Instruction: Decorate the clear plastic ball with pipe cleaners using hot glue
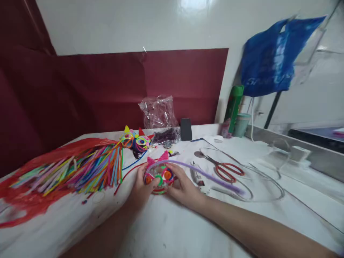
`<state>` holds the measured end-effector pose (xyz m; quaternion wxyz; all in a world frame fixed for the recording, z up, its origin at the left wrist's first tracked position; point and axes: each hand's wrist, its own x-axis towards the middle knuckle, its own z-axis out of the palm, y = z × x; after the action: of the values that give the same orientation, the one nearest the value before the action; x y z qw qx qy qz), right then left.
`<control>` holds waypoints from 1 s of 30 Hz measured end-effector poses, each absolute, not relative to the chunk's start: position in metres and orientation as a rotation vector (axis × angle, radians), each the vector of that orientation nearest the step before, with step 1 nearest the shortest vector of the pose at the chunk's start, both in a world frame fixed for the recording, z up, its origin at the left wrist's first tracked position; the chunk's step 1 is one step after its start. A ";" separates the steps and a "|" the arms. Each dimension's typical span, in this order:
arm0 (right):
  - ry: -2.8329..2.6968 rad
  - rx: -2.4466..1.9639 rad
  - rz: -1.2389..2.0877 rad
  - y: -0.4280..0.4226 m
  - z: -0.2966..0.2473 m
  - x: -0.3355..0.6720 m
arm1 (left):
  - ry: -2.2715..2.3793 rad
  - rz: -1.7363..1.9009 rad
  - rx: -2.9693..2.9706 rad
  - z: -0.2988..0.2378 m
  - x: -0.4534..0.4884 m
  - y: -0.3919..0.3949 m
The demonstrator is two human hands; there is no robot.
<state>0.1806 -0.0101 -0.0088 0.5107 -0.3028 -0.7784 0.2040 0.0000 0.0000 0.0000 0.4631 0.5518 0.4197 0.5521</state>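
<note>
Between my hands is a pipe-cleaner cat face (159,180) with pink ears, orange round eyes and a green ring in its middle. My left hand (143,184) grips its left side, thumb near the green ring. On the right side, my right hand (182,184) has its fingers closed round the edge. A long purple pipe cleaner (206,175) runs over the top of the face and trails off to the right above my right wrist. A red pipe cleaner (129,175) stretches out to the left, behind my left hand.
Loose coloured pipe cleaners (88,168) lie on a red plastic bag (53,199) at left. Two finished cat faces (141,142) sit behind. Red-handled scissors (228,172), a glue gun (198,175) and its looping cable (281,193) are at right. A phone (186,129) leans at the back.
</note>
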 end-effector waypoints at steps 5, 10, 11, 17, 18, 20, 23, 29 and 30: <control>-1.791 -0.853 0.645 -0.012 -0.002 0.184 | 1.082 1.364 1.388 0.000 0.000 0.005; -1.789 -0.826 0.555 -0.010 -0.002 0.183 | 1.027 1.389 1.391 -0.006 -0.004 0.007; -1.784 -0.820 0.542 -0.009 -0.004 0.183 | 0.990 1.381 1.410 -0.008 -0.005 0.008; -1.727 -0.880 0.645 -0.004 -0.012 0.186 | 0.941 1.245 1.450 -0.008 -0.007 0.006; -1.720 -0.880 0.684 -0.003 -0.012 0.186 | 0.965 1.252 1.454 -0.007 -0.006 0.005; -1.700 -0.860 0.761 -0.003 -0.010 0.187 | 0.972 1.280 1.479 -0.006 -0.003 0.002; -1.644 -0.821 0.876 -0.002 -0.010 0.187 | 0.972 1.324 1.563 -0.006 0.001 -0.003; -1.531 -0.795 1.079 -0.003 -0.009 0.188 | 1.140 1.418 1.817 -0.011 0.003 -0.006; -1.527 -0.778 1.101 -0.003 -0.008 0.187 | 1.156 1.422 1.857 -0.012 0.002 -0.006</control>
<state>0.1875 -0.0034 -0.0082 0.5246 -0.3253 -0.6381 0.4602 0.0020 -0.0056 -0.0119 0.2631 0.6868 0.4275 0.5257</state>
